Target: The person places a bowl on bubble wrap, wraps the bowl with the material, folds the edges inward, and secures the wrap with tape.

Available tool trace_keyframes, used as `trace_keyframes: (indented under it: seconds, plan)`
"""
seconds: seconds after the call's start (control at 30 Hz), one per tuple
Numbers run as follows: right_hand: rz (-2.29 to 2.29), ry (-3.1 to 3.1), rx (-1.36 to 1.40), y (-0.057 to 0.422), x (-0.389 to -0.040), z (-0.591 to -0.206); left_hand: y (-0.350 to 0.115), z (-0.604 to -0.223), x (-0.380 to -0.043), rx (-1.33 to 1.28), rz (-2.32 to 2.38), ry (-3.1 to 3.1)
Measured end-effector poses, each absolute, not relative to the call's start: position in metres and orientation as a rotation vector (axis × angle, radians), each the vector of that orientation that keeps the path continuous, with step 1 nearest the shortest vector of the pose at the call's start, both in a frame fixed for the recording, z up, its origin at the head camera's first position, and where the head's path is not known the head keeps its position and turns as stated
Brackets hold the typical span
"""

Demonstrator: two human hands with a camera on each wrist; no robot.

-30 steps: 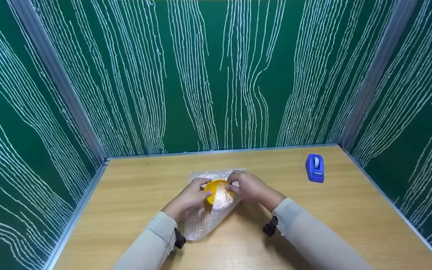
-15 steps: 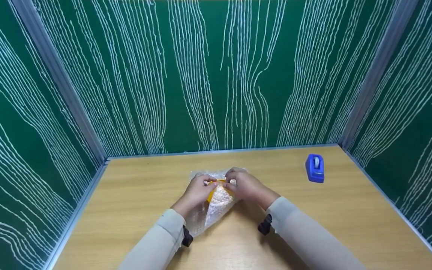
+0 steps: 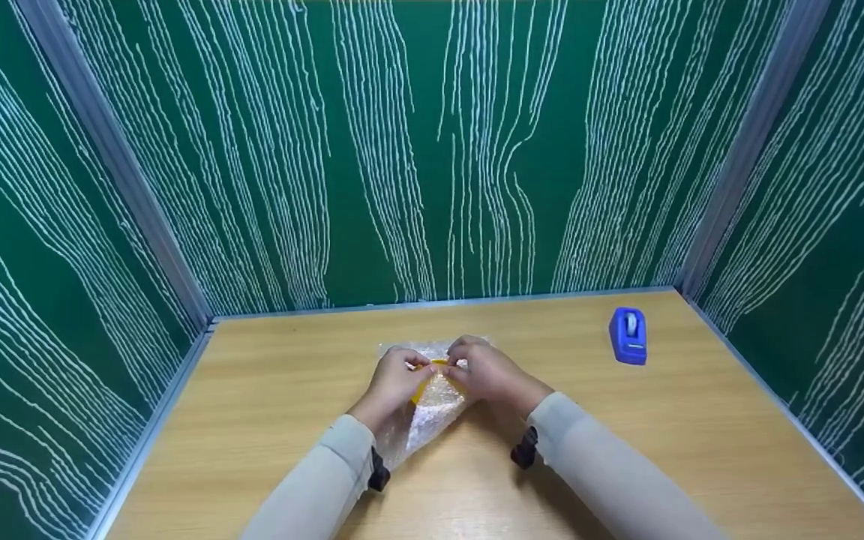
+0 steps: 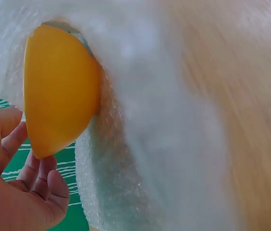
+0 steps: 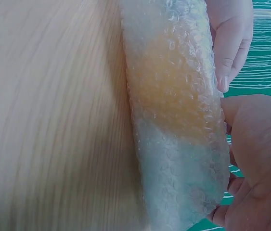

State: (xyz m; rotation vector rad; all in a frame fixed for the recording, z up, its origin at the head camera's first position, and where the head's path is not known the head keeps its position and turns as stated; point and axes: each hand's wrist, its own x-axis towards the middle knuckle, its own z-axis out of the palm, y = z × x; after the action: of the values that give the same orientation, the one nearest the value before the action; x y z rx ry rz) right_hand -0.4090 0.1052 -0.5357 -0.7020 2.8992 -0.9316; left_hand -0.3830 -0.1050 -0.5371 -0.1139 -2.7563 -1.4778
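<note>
A yellow bowl (image 4: 60, 91) lies on a sheet of bubble wrap (image 3: 432, 426), which is folded over much of it. In the head view only slivers of yellow show between the hands. My left hand (image 3: 393, 384) pinches the wrap at the bowl's far rim, its fingers curled beside the bowl in the left wrist view. Close by, my right hand (image 3: 490, 373) holds the folded flap between thumb and fingers. Through the clear wrap the bowl shows as a blurred yellow patch in the right wrist view. Both sets of fingertips nearly meet over the rim.
A blue tape dispenser (image 3: 629, 337) with a roll in it stands at the back right of the wooden table (image 3: 267, 390). Green panels (image 3: 432, 150) with white wavy lines close off the back and both sides.
My left hand has moved right and up from the bowl's left side to the flap near my right hand. The flap now covers more of the bowl.
</note>
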Motion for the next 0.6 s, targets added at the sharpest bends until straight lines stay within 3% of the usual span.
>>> trace_keyframes:
  seconds: [0.6]
  plan:
    - [-1.053,2.903,-0.65,0.113,-0.412,-0.538,-0.105,-0.54,-0.384,0.012,-1.472,-2.801]
